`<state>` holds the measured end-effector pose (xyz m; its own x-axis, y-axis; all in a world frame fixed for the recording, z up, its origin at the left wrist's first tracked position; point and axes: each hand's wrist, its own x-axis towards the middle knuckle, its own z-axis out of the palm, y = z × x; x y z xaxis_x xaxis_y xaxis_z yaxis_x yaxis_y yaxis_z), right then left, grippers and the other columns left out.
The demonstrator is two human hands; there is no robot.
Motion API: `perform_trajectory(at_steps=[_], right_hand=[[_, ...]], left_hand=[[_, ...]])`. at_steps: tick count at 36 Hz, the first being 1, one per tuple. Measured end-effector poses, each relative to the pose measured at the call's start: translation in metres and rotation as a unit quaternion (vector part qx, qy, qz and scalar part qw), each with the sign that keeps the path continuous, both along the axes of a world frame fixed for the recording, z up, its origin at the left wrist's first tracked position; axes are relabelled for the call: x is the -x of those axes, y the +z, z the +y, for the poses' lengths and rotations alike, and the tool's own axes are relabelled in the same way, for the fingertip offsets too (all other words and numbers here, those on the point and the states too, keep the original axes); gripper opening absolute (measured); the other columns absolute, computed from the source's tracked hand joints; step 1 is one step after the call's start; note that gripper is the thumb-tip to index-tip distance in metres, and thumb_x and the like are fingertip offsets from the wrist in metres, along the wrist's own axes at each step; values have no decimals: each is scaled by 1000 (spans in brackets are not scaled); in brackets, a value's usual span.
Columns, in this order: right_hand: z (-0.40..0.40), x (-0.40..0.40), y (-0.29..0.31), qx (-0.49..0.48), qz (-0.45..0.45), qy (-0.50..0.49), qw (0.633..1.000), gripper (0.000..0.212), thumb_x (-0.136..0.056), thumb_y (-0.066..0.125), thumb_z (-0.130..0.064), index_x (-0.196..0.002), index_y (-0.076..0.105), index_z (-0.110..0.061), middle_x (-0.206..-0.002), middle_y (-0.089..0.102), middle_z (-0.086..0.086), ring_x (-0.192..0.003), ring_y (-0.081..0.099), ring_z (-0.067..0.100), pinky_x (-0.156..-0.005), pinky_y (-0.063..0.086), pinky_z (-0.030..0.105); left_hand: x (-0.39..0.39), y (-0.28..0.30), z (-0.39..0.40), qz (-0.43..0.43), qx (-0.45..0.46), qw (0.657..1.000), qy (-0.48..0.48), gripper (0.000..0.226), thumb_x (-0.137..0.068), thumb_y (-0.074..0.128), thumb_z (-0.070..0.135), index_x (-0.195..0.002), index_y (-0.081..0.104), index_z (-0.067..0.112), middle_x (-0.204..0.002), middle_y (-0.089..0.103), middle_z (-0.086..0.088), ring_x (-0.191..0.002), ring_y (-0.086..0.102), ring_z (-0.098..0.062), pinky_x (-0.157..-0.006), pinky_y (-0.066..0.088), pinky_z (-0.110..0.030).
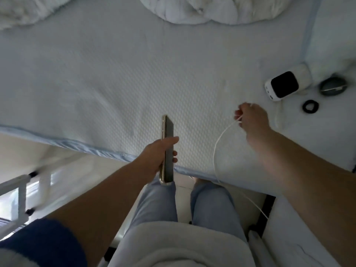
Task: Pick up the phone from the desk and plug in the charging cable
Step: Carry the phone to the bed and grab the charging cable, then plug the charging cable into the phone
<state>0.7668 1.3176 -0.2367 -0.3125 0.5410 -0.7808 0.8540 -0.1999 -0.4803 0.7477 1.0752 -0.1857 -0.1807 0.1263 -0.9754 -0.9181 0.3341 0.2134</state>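
Note:
My left hand (157,158) grips a dark phone (167,132) with a gold edge, held on its side over the near edge of the white mattress (115,83). To its right, my right hand (252,120) pinches the end of a thin white charging cable (216,149). The cable loops down from my fingers over the mattress edge and runs off past my legs toward the lower right. Its plug is hidden inside my fingers. Phone and cable end are well apart.
A white charger block (281,86) with a dark face lies on the mattress at the right, beside a grey round object (332,86) and a black hair tie (310,106). Crumpled white bedding (202,8) lies at the far side. A white metal frame (21,191) stands lower left.

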Motion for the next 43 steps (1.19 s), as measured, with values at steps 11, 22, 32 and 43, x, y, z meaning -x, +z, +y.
perform_trajectory(at_steps=[11,22,32,43], right_hand=[[-79,-42,133,40,103,174,979,26,-92,43,-30,-68,54,-32,-69,58,-14,-58,55,-7,-52,42,5],[-103,-72,246,-39,172,350,920,27,-91,47,-28,-84,58,-4,-81,65,10,-77,60,20,-67,48,34],[-61,-50,310,371,211,-108,898,31,-87,42,-15,-113,53,-3,-96,73,12,-89,68,25,-77,54,36],[-73,-47,328,423,198,-152,871,18,-92,45,-22,-79,47,-10,-39,43,-1,-31,37,8,-31,38,20]], left_hand=[[34,94,23,-17,-182,963,201,62,-62,68,48,-112,57,14,-99,74,-17,-96,69,-33,-74,56,-42],[46,206,37,-1,-324,916,238,64,-60,67,48,-114,60,13,-102,71,-20,-96,68,-34,-81,55,-44],[14,262,23,16,-392,904,170,65,-65,62,53,-116,62,13,-102,71,-19,-92,69,-33,-76,57,-43],[-23,282,21,21,-423,896,133,59,-72,54,54,-109,67,9,-96,72,-18,-87,69,-31,-78,57,-40]])
